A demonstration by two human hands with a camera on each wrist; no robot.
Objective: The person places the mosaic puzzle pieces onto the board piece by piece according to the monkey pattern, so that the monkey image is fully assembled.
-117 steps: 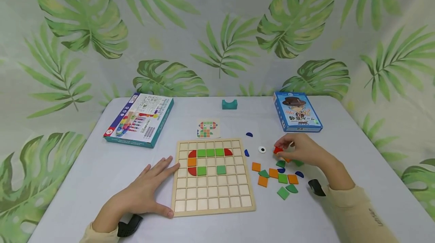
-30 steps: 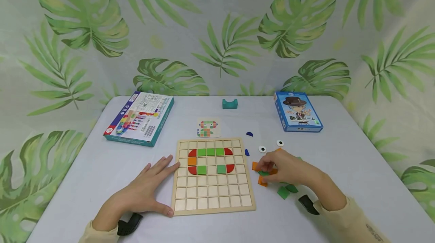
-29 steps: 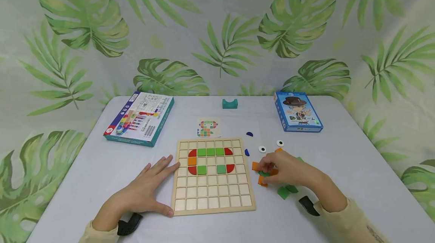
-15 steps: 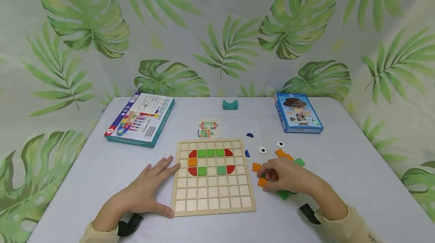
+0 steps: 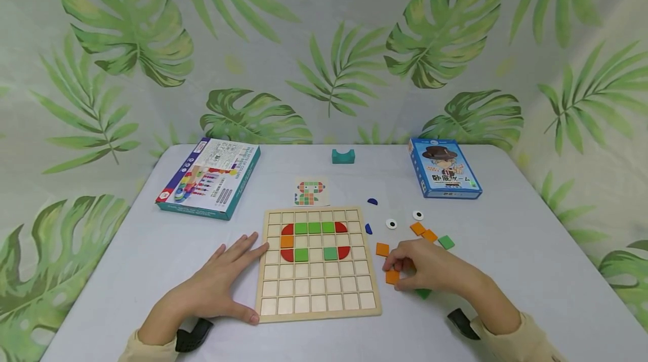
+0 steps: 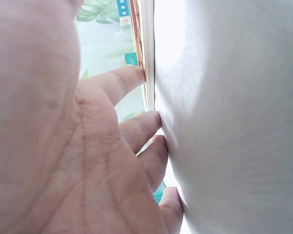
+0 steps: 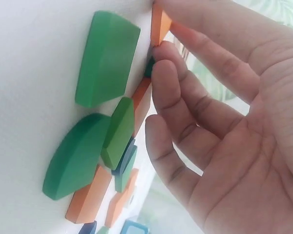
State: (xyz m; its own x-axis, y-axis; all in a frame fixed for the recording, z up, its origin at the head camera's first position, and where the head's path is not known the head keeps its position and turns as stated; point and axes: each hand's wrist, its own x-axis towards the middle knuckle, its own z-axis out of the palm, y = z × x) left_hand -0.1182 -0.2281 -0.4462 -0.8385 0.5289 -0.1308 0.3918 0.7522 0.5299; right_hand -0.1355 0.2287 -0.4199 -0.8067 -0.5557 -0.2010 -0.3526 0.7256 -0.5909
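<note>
A wooden grid board [image 5: 309, 301] lies mid-table with red, green and orange tiles set in its upper cells. My left hand [image 5: 215, 283] is flat with spread fingers at the board's left edge; in the left wrist view the index fingertip [image 6: 136, 72] touches that edge. To the right of the board, my right hand [image 5: 430, 265] pinches an orange square tile [image 5: 392, 277] between thumb and fingers, low over the table. The right wrist view has this orange tile [image 7: 159, 24] at the fingertips, partly hidden. Several green, orange and dark blue pieces lie below the palm.
Above the board lies a pattern card [image 5: 311, 191]. Loose around the right hand are white eye discs [image 5: 391, 224], blue half-circles [image 5: 372, 202], orange tiles [image 5: 382, 249] and a green tile [image 5: 446, 242]. A teal block [image 5: 343, 157], a game box [image 5: 207, 179] and a blue box [image 5: 445, 168] stand behind.
A red quarter piece, earlier in my right hand, now sits in the board's right side. The right hand has since moved to the orange tiles and turned one slightly. The left hand stays still.
</note>
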